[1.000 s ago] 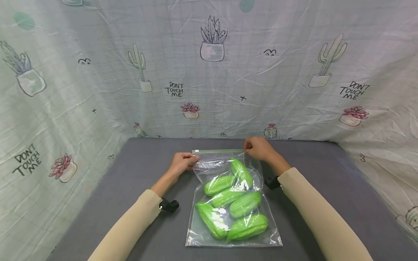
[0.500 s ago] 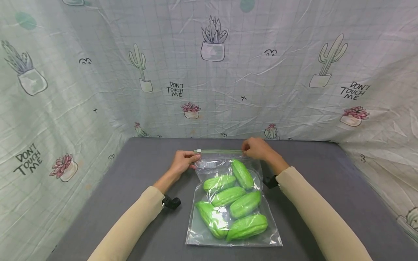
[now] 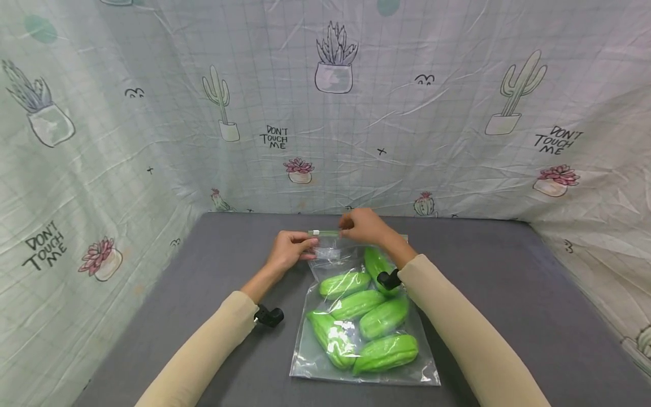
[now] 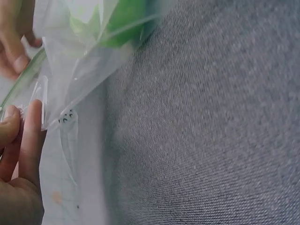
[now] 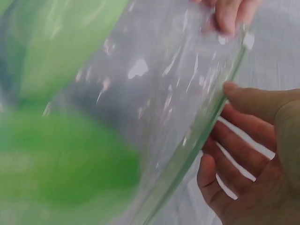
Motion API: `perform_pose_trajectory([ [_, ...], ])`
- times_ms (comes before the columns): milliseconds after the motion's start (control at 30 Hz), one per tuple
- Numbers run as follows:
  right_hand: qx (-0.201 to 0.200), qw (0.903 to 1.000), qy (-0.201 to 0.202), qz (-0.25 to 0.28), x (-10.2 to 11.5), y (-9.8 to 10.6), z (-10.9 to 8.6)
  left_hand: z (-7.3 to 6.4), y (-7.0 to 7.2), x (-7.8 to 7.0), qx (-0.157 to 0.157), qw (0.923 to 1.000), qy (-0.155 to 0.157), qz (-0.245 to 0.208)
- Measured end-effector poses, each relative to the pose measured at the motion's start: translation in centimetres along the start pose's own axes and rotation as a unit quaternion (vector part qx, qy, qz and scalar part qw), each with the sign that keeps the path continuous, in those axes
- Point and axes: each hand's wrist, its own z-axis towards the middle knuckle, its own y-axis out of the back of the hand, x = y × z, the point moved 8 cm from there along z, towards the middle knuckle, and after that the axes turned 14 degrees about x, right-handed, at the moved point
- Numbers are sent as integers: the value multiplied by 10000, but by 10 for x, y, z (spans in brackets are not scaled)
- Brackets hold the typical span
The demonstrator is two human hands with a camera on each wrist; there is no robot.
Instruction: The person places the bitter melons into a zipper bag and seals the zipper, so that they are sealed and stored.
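Observation:
A clear slider zip bag [image 3: 351,370] lies on the table, holding several long, ridged green vegetables [image 3: 386,353]. Its green zip strip [image 5: 199,145] runs along the far edge, with a white slider [image 3: 316,232] near the left end. My left hand [image 3: 287,249] pinches the bag's upper left corner between thumb and fingers, just beside the slider. Farther right along the strip, my right hand [image 3: 366,226] has its thumb on one side and its fingers behind, pinching it. In the right wrist view, the right hand's thumb tip [image 5: 229,89] presses on the strip.
A dark grey table [image 3: 488,282] spreads out on both sides of the bag. Behind and beside it hangs a pale curtain [image 3: 376,124] printed with potted plants. A black wrist camera [image 3: 389,278] on the right arm overlaps one vegetable in the head view.
My right hand has slid left along the zip strip, from the bag's upper right toward the middle. The left hand keeps its corner, shifting slightly right; the strip's right end now shows.

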Motion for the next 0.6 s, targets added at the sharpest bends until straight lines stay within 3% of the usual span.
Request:
perform_pose_trajectory([
  [233, -66, 9986, 528, -43, 39, -8, 13, -6, -4, -9, -105, 9985, -111, 523],
  [600, -322, 9966, 758, 70, 53, -10, 15, -12, -5, -16, -211, 9966, -376, 709],
])
